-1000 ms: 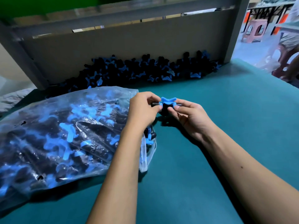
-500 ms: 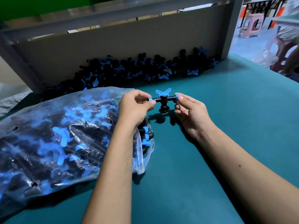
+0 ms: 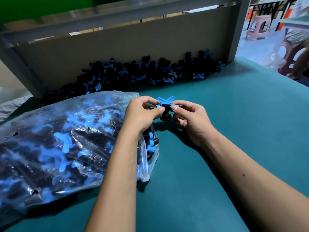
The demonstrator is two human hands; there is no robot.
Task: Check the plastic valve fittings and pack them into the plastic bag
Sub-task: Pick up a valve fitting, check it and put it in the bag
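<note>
Head view gives us no writing we can read. Our left hand (image 3: pixel 143 113) and right hand (image 3: pixel 192 118) each pinch one end of a black valve (image 3: pixel 165 111) with a blue butterfly handle on top, holding it above the smooth teal table (image 3: pixel 234 131), just past the mouth of the bag (image 3: pixel 58 144). The bag is clear, crinkled plastic, lying full of valves at our left, and a loose pile (image 3: pixel 147 72) sits against the cardboard (image 3: pixel 125 46) behind.
</note>
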